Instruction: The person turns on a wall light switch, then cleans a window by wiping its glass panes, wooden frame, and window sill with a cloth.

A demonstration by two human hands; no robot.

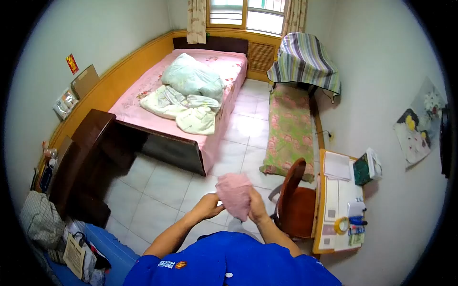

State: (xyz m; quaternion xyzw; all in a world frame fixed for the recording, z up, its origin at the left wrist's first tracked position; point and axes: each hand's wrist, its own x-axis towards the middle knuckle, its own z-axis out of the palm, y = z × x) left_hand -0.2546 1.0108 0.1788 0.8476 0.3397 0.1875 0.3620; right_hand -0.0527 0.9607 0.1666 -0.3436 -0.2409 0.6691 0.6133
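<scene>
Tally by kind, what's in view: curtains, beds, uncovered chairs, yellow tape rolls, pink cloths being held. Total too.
Curtains: 2
Bed: 1
Chair: 1
Tape roll: 1
Held cloth: 1
Total: 6
Can't tell what's under the striped cover; not counted.

I receive one view, and it comes from the head of the person. The camera faces forward and steeply down, over the blue shirt [200,260] along the bottom edge. The left hand [207,206] and the right hand [257,206] are near to it, below the centre. Farther away lie the floor [164,183] and the bed [231,71]; the window [226,18] is at the top. The table [318,214] enters from the right. The view is very wide, with curved walls and dark corners.
</scene>
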